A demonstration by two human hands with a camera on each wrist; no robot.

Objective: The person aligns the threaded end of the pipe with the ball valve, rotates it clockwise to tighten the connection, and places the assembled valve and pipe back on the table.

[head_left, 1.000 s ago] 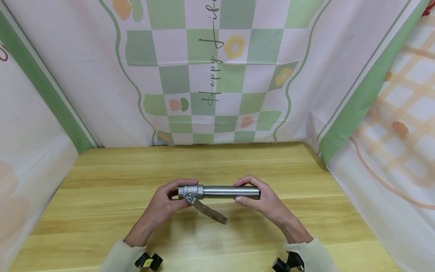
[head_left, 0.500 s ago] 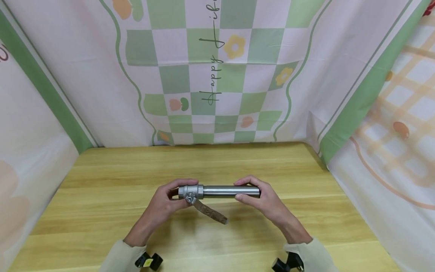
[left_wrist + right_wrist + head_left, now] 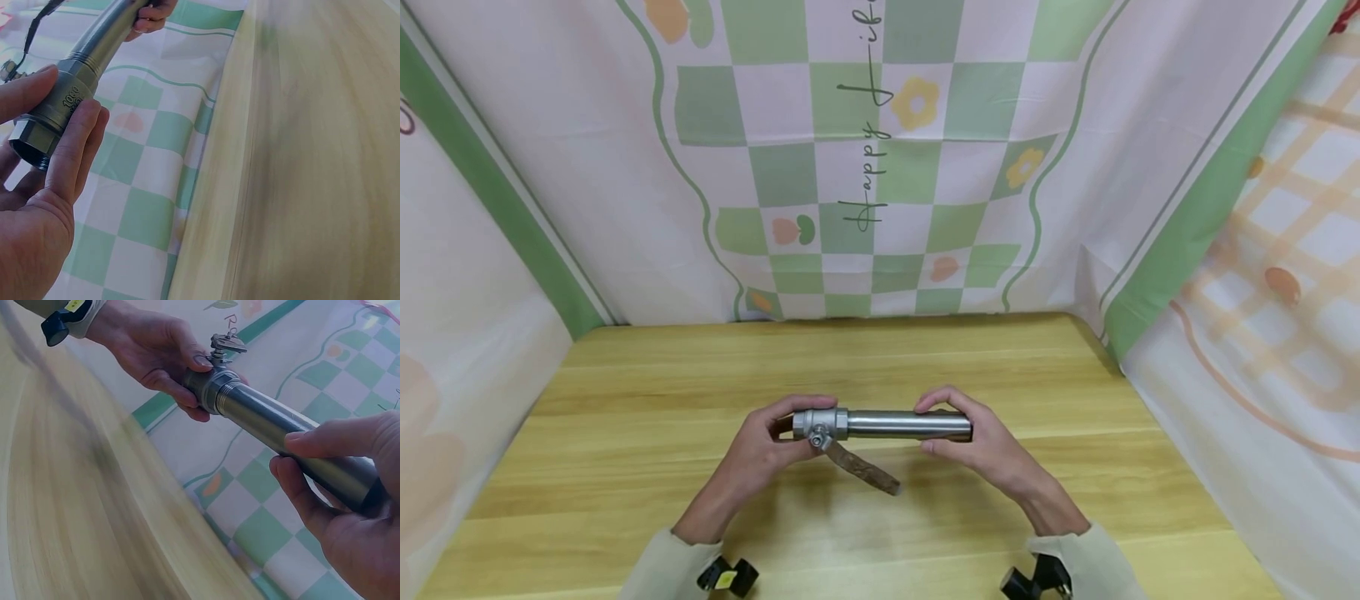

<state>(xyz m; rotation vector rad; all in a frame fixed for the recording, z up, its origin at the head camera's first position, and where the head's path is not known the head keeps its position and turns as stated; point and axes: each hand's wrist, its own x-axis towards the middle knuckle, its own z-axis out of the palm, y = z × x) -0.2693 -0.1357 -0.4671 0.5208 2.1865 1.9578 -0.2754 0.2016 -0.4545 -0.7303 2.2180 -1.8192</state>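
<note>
Smoothly cylindrical metal pipe (image 3: pixel 886 424)

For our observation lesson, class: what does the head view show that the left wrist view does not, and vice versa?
Only the head view: dark "Happy" lettering, left sleeve, right sleeve.
Only the left wrist view: digits on the valve, its open mouth.
Both: the left hand gripping the valve, the right hand holding the pipe, the lever, the checked cloth, the wooden table.
</note>
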